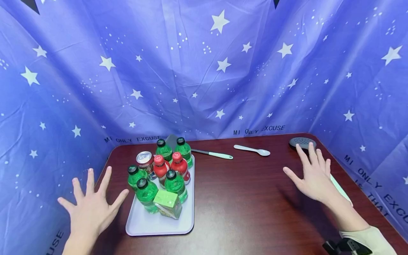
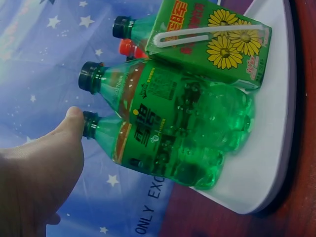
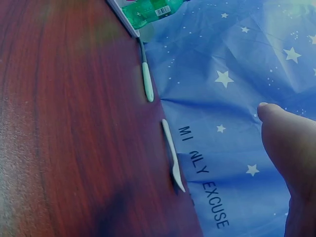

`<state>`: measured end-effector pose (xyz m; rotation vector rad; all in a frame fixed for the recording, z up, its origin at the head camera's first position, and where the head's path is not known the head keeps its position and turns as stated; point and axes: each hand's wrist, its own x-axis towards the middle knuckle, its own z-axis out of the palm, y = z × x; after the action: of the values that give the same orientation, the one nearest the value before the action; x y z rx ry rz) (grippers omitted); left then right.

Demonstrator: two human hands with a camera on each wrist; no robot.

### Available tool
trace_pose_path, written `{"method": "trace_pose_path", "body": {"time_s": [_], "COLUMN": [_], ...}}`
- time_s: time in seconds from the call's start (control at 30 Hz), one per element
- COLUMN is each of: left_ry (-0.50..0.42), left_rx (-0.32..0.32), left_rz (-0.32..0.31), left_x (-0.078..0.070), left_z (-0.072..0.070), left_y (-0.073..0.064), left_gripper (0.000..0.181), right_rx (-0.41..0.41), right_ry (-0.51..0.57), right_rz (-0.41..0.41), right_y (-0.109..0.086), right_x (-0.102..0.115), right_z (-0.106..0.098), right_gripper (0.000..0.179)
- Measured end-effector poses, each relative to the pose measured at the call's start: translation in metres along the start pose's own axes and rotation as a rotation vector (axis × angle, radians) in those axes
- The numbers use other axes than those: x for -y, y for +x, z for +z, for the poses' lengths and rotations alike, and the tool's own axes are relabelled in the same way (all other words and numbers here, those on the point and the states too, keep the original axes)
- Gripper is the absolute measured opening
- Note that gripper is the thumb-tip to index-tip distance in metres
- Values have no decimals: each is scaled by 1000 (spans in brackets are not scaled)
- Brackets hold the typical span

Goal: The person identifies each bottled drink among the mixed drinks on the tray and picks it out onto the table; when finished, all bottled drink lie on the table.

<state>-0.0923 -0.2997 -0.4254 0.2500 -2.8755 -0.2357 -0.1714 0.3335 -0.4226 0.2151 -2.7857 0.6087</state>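
My left hand (image 1: 90, 212), fingers spread, hovers left of a white tray (image 1: 159, 228) and holds nothing. On the tray stand several green bottles (image 1: 147, 198) with black caps, two red bottles (image 1: 180, 168), a drink can (image 1: 145, 161) and a green juice box (image 1: 168, 204). In the left wrist view the thumb shows close to the cap of a green bottle (image 2: 168, 108); whether they touch I cannot tell. At the right, my right hand (image 1: 313, 179) is spread above the table, empty. Beneath it lies a utensil with a dark perforated head (image 1: 302, 142), its pale handle partly hidden by the hand.
A white spoon (image 1: 251, 149) lies near the back edge of the brown table (image 1: 236, 202). Left of it, a spatula with a pale green handle (image 1: 220, 155) reaches behind the tray's bottles. Blue star-printed curtains (image 1: 197, 71) surround the table's back and sides.
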Motion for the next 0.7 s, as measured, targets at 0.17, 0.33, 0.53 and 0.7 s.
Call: {"method": "trace_pose_path", "body": {"time_s": [0.17, 0.33, 0.53, 0.7], "left_ry": [-17, -182, -332, -391], "left_rx": [-11, -33, -97, -74], "left_rz": [35, 61, 82, 51], "left_x": [1, 4, 8, 8], "left_z": [5, 6, 16, 31], "left_y": [-2, -1, -6, -16], "left_gripper": [91, 87, 82, 78], "right_rx": [-19, -70, -71, -73], "right_ry": [47, 124, 196, 214], "right_rz": [-19, -78, -131, -207], "right_y": [1, 16, 36, 53], "right_x": [0, 15, 52, 85], "right_z": [6, 6, 9, 26], "right_gripper": [91, 86, 80, 74]}}
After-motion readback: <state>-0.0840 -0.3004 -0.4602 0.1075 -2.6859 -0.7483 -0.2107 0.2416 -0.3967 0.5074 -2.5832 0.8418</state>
